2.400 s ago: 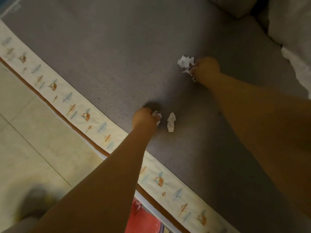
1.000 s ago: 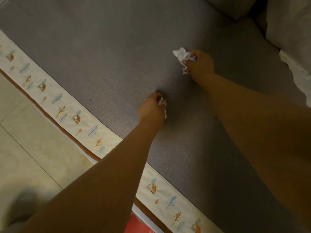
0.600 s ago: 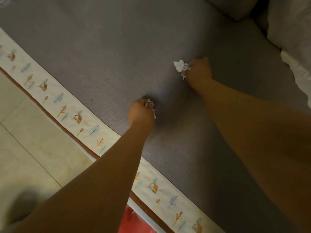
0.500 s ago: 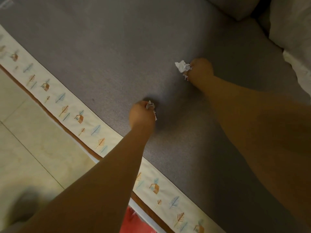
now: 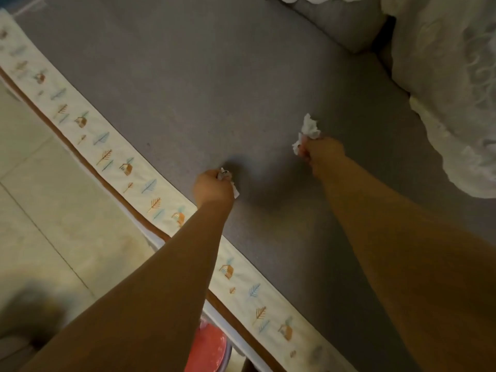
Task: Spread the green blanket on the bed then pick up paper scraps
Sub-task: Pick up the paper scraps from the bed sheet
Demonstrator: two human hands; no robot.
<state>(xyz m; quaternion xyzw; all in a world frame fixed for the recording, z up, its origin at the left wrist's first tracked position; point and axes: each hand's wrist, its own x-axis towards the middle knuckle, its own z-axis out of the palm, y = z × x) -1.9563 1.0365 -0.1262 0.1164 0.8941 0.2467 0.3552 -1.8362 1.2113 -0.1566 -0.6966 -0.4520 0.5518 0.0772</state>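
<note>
- Over the grey bed surface [image 5: 201, 84], near its patterned edge: left hand [image 5: 213, 187] is fisted, pinching white paper scraps [image 5: 228, 179] that poke out past the fingers.
- Right hand [image 5: 323, 154], further toward mid-bed, grips a larger crumpled scrap [image 5: 308, 130].
- Border strip [image 5: 118, 157] carries leaf and hut motifs; no legible writing.
- White lacy bedding [image 5: 456, 89] at the far right edge.
- Green blanket: cannot identify.
</note>
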